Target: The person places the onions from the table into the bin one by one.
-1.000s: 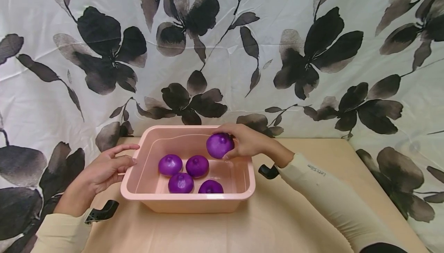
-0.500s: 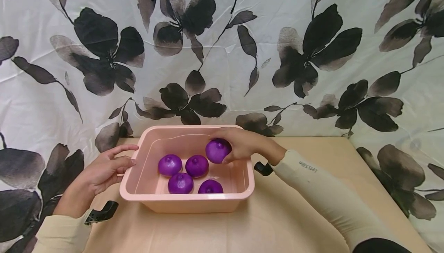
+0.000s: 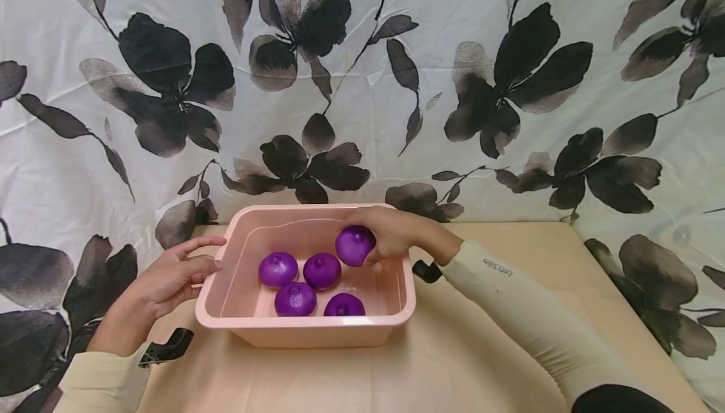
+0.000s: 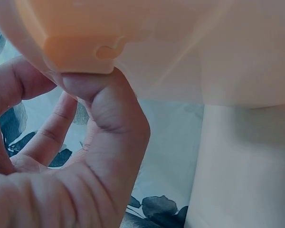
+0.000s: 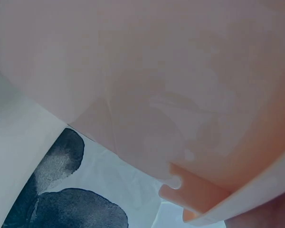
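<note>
A pink plastic tub (image 3: 306,332) stands on the table. My left hand (image 3: 170,277) pinches its left rim; in the left wrist view the thumb (image 4: 116,109) presses under the rim edge. My right hand (image 3: 393,233) reaches over the right rim and grips a round, glossy purple onion (image 3: 354,246) above the tub floor, at the back right. Several more purple onions lie inside, among them a left onion (image 3: 278,269), a middle onion (image 3: 321,271) and a front right onion (image 3: 344,305). In the right wrist view the tub's outer wall (image 5: 147,71) hides the hand and onion.
The tub rests on a light wooden-looking table (image 3: 481,337). Behind it hangs a white cloth (image 3: 396,117) with dark flower print, close to the tub's back edge. Black wrist cameras sit on both wrists, the right camera (image 3: 427,271) just beside the tub.
My right hand has lowered the gripped onion a little, down into the tub and slightly left, then stayed nearly still. The left hand keeps its place on the rim.
</note>
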Demonstrator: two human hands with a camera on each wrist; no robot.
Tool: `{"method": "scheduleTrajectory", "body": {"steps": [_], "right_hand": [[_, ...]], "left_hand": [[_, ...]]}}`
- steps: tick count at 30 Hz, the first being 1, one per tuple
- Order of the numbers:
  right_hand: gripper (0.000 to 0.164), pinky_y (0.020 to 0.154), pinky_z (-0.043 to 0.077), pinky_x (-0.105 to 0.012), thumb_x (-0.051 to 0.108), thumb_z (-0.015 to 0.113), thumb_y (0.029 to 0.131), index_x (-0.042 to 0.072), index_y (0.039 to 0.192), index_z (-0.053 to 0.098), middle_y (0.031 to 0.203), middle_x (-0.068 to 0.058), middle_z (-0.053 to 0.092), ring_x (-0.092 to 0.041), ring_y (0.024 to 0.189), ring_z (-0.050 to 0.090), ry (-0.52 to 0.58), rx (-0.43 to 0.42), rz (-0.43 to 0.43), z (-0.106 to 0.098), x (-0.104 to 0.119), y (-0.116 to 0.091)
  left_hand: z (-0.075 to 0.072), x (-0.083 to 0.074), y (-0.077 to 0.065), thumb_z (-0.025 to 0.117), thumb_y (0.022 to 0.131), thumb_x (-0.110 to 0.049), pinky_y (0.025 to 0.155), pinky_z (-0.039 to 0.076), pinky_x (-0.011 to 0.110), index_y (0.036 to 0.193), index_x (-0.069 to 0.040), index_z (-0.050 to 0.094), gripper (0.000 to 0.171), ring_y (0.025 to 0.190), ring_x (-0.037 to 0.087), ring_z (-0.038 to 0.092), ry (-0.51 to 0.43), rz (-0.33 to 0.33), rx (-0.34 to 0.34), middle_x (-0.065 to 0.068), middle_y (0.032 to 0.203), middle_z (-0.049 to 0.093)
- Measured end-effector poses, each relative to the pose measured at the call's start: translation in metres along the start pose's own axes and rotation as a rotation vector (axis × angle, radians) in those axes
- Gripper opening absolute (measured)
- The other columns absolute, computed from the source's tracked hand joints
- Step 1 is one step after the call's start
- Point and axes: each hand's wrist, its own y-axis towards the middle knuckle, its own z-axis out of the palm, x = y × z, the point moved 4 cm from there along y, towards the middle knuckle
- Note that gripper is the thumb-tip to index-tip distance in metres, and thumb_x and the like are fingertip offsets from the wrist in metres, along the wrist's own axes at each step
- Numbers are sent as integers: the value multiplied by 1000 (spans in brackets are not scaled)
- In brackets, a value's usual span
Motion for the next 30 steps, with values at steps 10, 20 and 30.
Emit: {"method": "scheduleTrajectory", "body": {"steps": [10, 20, 30], "right_hand": [[69, 103, 53, -35, 17, 91, 70, 14, 133, 65, 126, -3, 67, -18, 113, 62, -51, 56, -12, 3, 1, 5], [65, 102, 53, -35, 16, 94, 67, 14, 126, 67, 121, -3, 70, -18, 109, 63, -94, 122, 0, 5, 3, 8], [61, 97, 56, -36, 18, 95, 68, 22, 121, 66, 114, 1, 70, -17, 103, 64, -174, 191, 87, 12, 0, 11]], "left_hand": [[1, -1, 0, 60, 102, -4, 76, 66, 37, 125, -30, 60, 35, 87, 12, 75, -13, 7, 18, -4, 96, 74], [1, -1, -1, 60, 103, -5, 77, 66, 37, 125, -31, 59, 34, 86, 12, 75, 6, 2, 3, -5, 96, 75], [1, -1, -1, 60, 103, -5, 76, 65, 36, 126, -31, 58, 34, 85, 11, 74, 8, 2, 6, -6, 94, 76]]}}
